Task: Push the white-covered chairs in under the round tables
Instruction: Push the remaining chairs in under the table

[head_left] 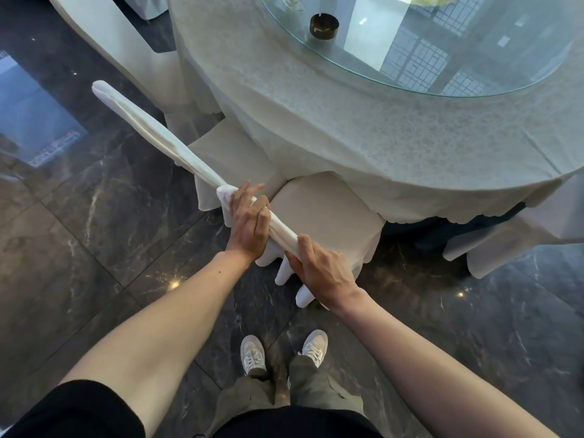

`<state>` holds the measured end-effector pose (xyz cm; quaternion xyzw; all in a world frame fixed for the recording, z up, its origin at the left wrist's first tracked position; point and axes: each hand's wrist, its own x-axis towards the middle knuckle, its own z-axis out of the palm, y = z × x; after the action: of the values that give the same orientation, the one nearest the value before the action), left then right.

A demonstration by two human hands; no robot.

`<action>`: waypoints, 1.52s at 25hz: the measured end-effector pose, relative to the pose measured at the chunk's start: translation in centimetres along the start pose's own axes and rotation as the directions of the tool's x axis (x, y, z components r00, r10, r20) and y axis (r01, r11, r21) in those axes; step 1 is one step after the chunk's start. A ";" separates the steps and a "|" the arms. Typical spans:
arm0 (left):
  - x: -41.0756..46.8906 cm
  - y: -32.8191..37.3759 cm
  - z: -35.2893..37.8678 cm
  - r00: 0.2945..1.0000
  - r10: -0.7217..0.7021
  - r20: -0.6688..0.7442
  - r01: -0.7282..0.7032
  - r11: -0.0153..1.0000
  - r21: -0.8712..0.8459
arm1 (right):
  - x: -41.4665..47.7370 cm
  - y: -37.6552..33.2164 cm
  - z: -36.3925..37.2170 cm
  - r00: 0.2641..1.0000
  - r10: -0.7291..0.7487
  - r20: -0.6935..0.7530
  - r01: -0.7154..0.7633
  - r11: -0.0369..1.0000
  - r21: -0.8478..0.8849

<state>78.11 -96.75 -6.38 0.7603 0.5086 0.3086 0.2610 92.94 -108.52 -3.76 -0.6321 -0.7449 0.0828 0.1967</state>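
Your left hand [249, 221] and right hand [319, 270] are both closed over the top rail of the chair [325, 210] directly ahead of you, fingers wrapped around the cloth-covered back edge. That chair sits at the round table [331, 121], its seat already partly beneath the hanging tablecloth [363, 172] but with most of the cushion exposed. Judgement: the frame under the cover is stiff, so the rail is the right purchase; the loose cover is soft and may slide or bunch under your palms, so press through it onto the frame instead of tugging fabric. Weight looks moderate; the polished stone floor [104, 210] should let the legs glide, though the cover's skirt could drag or catch underfoot. Obstacles: the neighbouring chair [151, 131] stands just beside on the left, its back nearly touching your left hand, so push straight to avoid snagging the two covers. Another covered chair [505, 245] stands well apart on the right. A glass turntable [458, 58] carries a dark ashtray [324, 26]; a hard bump against the table could rattle both.
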 end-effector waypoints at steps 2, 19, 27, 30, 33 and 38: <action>0.2 -0.3 -0.2 1.000 0.009 0.017 -0.009 1.000 0.021 | 0.3 -0.2 0.1 1.000 0.006 0.004 -0.006 1.000 0.003; -1.2 -0.2 -3.1 0.974 -0.039 0.222 0.017 0.995 0.103 | 0.3 -1.4 0.4 0.994 0.106 0.026 -0.105 0.994 -0.036; -3.5 -0.9 -7.6 0.967 0.072 0.243 -0.107 0.985 0.133 | 0.8 -3.6 -0.2 0.999 0.039 0.031 -0.037 0.998 -0.052; -4.5 -2.8 -11.2 0.980 0.070 0.185 -0.106 0.975 0.193 | 3.6 -5.8 0.1 0.999 -0.044 0.026 0.047 0.993 -0.105; -5.8 -5.2 -16.1 0.994 0.067 0.086 -0.089 0.957 0.275 | 7.1 -10.1 1.2 0.989 -0.144 0.038 0.148 0.982 -0.120; -7.3 -9.4 -23.6 0.995 0.049 -0.083 -0.016 0.933 0.359 | 13.5 -17.8 4.0 0.953 -0.299 0.044 0.302 0.948 -0.103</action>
<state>52.93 -98.38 1.34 0.7885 0.5551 0.2490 0.0898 73.44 -98.22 1.75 -0.5199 -0.8385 0.0201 0.1621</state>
